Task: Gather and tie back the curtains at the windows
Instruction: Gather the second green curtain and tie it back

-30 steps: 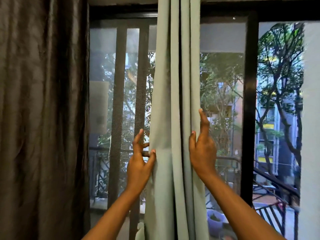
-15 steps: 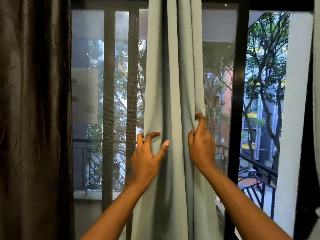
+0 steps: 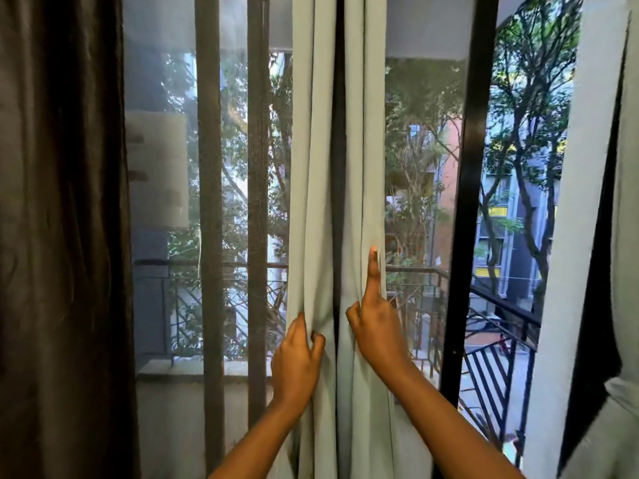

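Nearest the camera, two bare forearms rise from the bottom of the frame toward its centre. The left hand has its fingers curled into the left edge of the pale green curtain, pinching a fold of it. The right hand lies against the curtain's right edge with its index finger stretched straight up along the hem and its thumb out to the left; whether the remaining fingers are hooked behind the cloth cannot be told. The curtain itself hangs as a narrow gathered column down the middle of the frame, top to bottom, bunched between the two hands, and no tie-back cord or hook is visible anywhere. Just behind it stands the window, with a black frame post right of centre and mesh-covered bars left of centre. A dark brown curtain fills the left side of the frame, and a second pale curtain panel hangs at the far right. Beyond the window lie a balcony railing, trees and buildings. The likely trouble from here is the right side: a flat palm and one extended finger hold little, so folds could slide out and fan open once either hand lets go to reach for a tie, and with only the left pinch the gathered bundle would probably sag unevenly.
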